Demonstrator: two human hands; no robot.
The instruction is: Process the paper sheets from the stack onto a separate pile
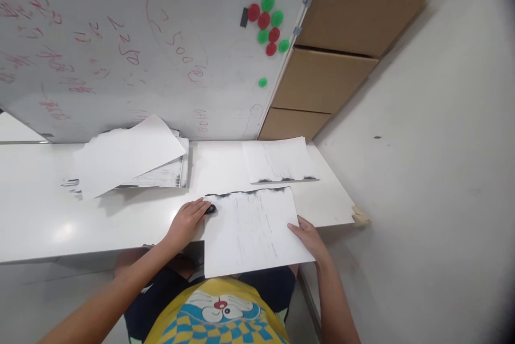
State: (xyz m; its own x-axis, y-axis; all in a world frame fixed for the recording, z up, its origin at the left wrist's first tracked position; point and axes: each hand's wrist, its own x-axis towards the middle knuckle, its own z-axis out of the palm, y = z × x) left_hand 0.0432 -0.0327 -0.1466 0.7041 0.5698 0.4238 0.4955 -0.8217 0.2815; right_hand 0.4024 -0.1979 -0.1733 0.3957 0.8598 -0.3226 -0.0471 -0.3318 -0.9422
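A white printed paper sheet (249, 231), perhaps more than one, overhangs the desk's front edge above my lap. Dark smudges run along its far edge. My right hand (309, 238) pinches its right edge, thumb on top and fingers partly hidden beneath. At the sheet's upper left corner, my left hand (191, 219) has its fingers together over a small black rounded object (210, 209). Most of that object is covered, so its kind cannot be made out. Beyond the sheet lies a second set of printed papers (279, 160) with a similar dark edge.
A loose, uneven paper stack (132, 156) lies on the left of the white desk (36, 204). Behind the desk stands a whiteboard (225, 97) with red writing and red and green magnets. Cardboard boxes (322, 80) are stacked beside it, and a wall (422, 188) bounds the right.
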